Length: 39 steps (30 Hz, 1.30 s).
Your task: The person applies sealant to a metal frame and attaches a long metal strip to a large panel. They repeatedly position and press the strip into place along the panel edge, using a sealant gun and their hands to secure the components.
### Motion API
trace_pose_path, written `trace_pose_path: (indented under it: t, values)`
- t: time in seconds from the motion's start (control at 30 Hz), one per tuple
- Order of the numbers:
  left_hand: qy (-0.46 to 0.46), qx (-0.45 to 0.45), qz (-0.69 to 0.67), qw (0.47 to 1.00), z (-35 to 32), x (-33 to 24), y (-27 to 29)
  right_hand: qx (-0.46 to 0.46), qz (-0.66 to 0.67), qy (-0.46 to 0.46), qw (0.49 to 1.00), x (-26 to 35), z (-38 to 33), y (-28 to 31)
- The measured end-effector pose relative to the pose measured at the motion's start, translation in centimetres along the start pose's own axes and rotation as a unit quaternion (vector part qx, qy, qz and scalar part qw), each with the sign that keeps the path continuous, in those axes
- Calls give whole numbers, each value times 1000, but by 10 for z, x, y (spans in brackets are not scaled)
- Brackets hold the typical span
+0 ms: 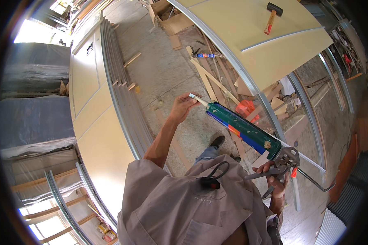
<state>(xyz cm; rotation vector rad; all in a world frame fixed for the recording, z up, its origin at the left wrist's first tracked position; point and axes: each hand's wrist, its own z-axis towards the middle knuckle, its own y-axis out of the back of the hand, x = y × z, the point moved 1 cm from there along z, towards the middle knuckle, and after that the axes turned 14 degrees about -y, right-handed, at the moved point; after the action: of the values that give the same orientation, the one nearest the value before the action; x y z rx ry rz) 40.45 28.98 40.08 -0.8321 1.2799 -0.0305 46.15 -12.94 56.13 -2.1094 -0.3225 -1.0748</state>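
A green caulking gun [243, 124] lies slantwise in front of me, loaded with a blue cartridge that has an orange patch. My right hand [274, 181] is wrapped round its grey handle and trigger, near the bent rod at the back end. At the other end, my left hand [183, 107] pinches the pale nozzle [200, 99] close to its tip. A small light-coloured end pokes out past those fingers. I cannot make out whether it is a cap or the nozzle itself.
To the left stands a stack of long cream panels [98, 134] with metal edging. A cream tabletop panel [241, 32] at upper right bears a black-headed mallet [270, 18]. Wood offcuts [216, 81], a second caulking gun [204, 55] and an orange bag [245, 108] lie on the floor.
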Motion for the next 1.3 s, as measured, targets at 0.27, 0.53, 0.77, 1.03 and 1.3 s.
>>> trace_pose_path:
  t: [0.27, 0.53, 0.77, 1.03, 1.3]
  values:
    - [4, -2, -14, 1000, 4, 11, 0, -61, -38, -17, 997, -2, -8, 8]
    - [-2, -7, -26, 1000, 8, 16, -1, -115, -51, -54, 991, 3, -23, 23]
    - [-10, -14, -29, 999, 13, 27, 5, -157, -97, -76, 980, 15, -42, 40]
    - [-18, -34, -73, 997, 17, 46, 10, -230, -118, -76, 963, 35, -71, 66]
    - [-20, -71, -112, 991, 17, 51, -8, -275, -80, -71, 955, 65, -115, 114]
